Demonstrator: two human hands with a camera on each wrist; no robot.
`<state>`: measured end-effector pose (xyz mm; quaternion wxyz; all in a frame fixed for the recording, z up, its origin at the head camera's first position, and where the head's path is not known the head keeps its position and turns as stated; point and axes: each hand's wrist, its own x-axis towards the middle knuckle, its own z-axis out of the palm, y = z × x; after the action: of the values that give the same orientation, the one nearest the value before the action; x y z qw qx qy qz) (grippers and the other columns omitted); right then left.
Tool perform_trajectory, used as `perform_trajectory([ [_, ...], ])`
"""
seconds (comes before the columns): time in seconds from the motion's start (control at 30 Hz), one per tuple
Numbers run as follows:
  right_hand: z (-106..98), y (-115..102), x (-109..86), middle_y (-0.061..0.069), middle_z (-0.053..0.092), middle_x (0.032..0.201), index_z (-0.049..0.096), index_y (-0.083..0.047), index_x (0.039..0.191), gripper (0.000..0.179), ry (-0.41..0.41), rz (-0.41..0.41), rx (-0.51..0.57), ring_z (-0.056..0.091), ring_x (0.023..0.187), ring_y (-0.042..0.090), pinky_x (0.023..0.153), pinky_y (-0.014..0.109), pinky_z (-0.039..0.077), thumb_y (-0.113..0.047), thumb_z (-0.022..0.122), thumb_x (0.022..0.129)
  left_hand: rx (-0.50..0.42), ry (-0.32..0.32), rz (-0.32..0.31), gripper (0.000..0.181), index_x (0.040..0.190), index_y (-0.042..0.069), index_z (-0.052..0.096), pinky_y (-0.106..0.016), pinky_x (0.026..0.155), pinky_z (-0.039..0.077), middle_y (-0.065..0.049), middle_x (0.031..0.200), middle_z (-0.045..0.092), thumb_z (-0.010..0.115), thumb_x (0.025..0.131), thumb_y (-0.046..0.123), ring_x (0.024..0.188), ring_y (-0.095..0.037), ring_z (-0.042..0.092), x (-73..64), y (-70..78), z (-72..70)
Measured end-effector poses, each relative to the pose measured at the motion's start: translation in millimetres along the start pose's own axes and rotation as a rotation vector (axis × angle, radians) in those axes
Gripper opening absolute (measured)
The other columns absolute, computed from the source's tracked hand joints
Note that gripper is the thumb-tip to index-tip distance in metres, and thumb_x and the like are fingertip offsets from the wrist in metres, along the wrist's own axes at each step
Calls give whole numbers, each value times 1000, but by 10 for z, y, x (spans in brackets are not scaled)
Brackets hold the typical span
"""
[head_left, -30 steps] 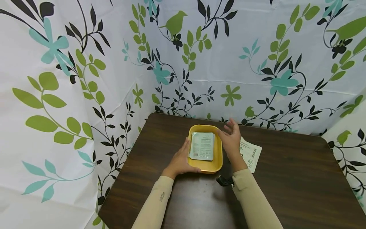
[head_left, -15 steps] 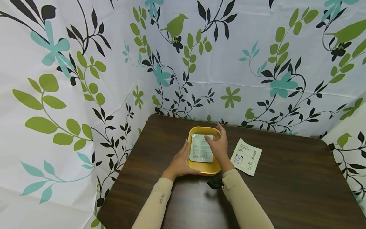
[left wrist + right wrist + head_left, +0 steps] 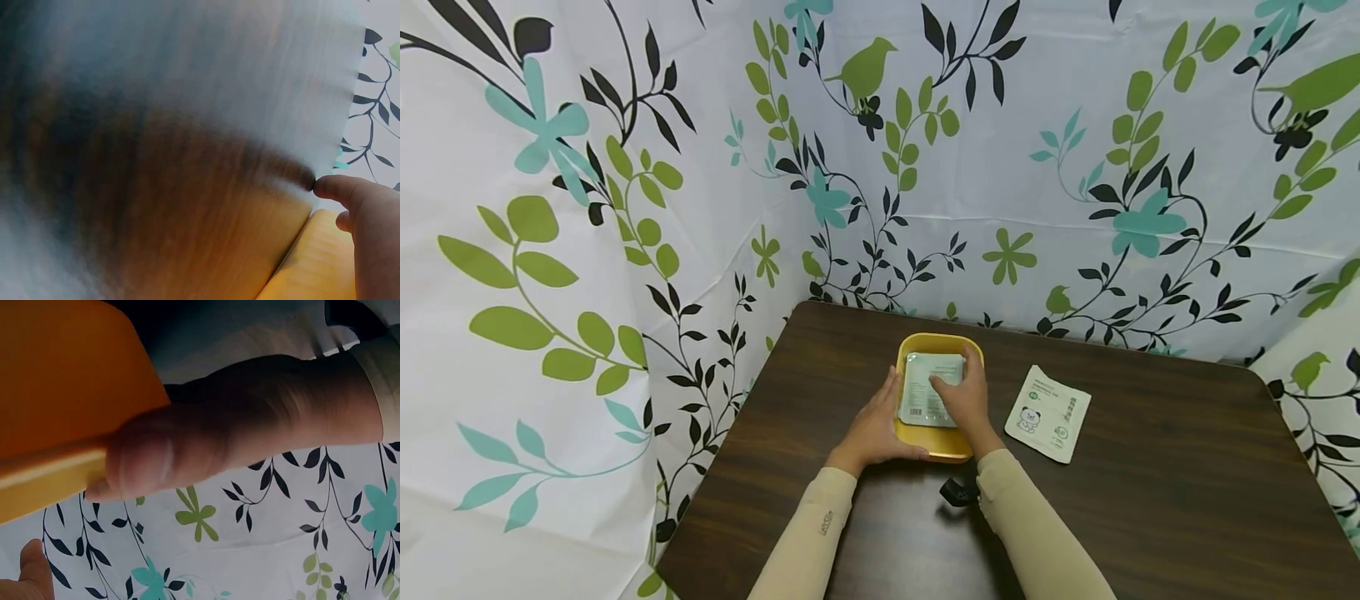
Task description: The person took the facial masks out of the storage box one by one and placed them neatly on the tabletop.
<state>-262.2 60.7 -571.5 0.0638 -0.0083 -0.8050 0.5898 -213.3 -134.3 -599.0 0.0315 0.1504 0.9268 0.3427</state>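
Note:
In the head view a yellow plastic tray point(image 3: 940, 336) stands on the table with a pale green, printed flat packet point(image 3: 917, 387) lying in it. My left hand point(image 3: 872, 425) rests against the tray's left side with straight fingers, its thumb at the near left corner. My right hand point(image 3: 966, 400) reaches over the tray's right side. Its thumb lies over the packet and its fingers reach the packet's upper right corner; whether they pinch it is hidden. The right wrist view shows the right thumb point(image 3: 144, 456) close before the tray rim point(image 3: 50, 481). A fingertip of the left hand point(image 3: 31, 575) shows beyond.
A printed white packet with a bear drawing point(image 3: 1048, 414) lies on the dark wooden table point(image 3: 1150, 467), right of the tray. A black wrist device point(image 3: 958, 492) hangs under the right wrist. Leaf-patterned cloth point(image 3: 887, 167) stands behind the table and along its left side.
My right hand has moved left and down from the tray's right rim onto the packet, uncovering the bear packet. The left hand has stayed at the tray's left side.

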Motion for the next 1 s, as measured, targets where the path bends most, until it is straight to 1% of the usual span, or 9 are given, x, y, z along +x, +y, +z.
perform_trajectory([
  [0.13, 15, 23, -34, 17, 34, 163, 32, -9, 159, 85, -12, 10, -22, 34, 151, 40, 122, 52, 33, -15, 78, 88, -5, -3, -5, 150, 166, 18, 3, -57, 122, 29, -2, 175, -1, 84, 55, 80, 159, -28, 18, -7, -8, -3],
  [0.27, 25, 29, -56, 18, 39, 159, 38, -7, 155, 79, 1, -11, -66, 36, 149, 39, 122, 56, 31, -15, 78, 87, 3, -1, 5, 149, 166, 18, 3, -58, 121, 31, -2, 175, -1, 83, 57, 79, 158, -30, 19, -11, -7, -4],
  [0.33, 26, 36, -59, 19, 43, 156, 43, -4, 152, 75, 9, -26, -69, 39, 146, 39, 120, 58, 34, -13, 79, 86, 5, 2, 14, 149, 166, 17, 3, -59, 121, 32, -4, 175, 0, 83, 57, 79, 158, -32, 20, -9, -3, -2],
  [0.4, 22, 51, -59, 19, 44, 155, 47, -3, 149, 72, 10, -39, -52, 41, 143, 40, 116, 59, 38, -11, 79, 86, 4, 2, 16, 149, 166, 17, 3, -59, 120, 32, -5, 175, 0, 84, 57, 78, 158, -33, 20, -7, 6, -1],
  [0.5, 19, 64, -61, 19, 44, 154, 49, -4, 148, 69, 10, -31, 0, 44, 139, 41, 111, 60, 42, -8, 79, 86, 0, 9, 22, 149, 166, 16, 4, -61, 119, 33, -6, 175, 1, 84, 57, 78, 158, -34, 21, -4, 11, 1],
  [0.67, 17, 81, -48, 18, 43, 155, 51, -6, 146, 67, 10, -14, 11, 45, 137, 41, 113, 59, 40, -10, 80, 86, -9, 19, 30, 149, 166, 17, 5, -60, 119, 34, -7, 175, 2, 85, 56, 77, 157, -35, 22, 16, 3, 9],
  [0.8, 22, 77, -48, 20, 40, 156, 53, -4, 145, 67, 13, -28, 14, 45, 136, 41, 114, 57, 41, -10, 81, 84, -23, 13, 13, 148, 167, 19, 4, -59, 121, 32, -4, 175, 1, 86, 57, 75, 158, -32, 20, 13, 5, -2],
  [0.9, 24, 69, -60, 22, 48, 151, 53, -3, 145, 68, -4, -15, 57, 52, 131, 41, 107, 55, 48, -8, 81, 84, -27, 7, 1, 148, 166, 22, 1, -57, 122, 30, -3, 175, 0, 87, 57, 73, 159, -29, 18, 1, 4, -4],
  [1.0, 26, 75, -76, 20, 52, 150, 48, -6, 150, 71, -40, 19, 103, 58, 127, 39, 99, 51, 53, -7, 79, 86, -30, 10, 4, 148, 166, 24, 1, -58, 121, 31, -5, 175, 2, 87, 57, 73, 158, -30, 18, -17, 1, 8],
])
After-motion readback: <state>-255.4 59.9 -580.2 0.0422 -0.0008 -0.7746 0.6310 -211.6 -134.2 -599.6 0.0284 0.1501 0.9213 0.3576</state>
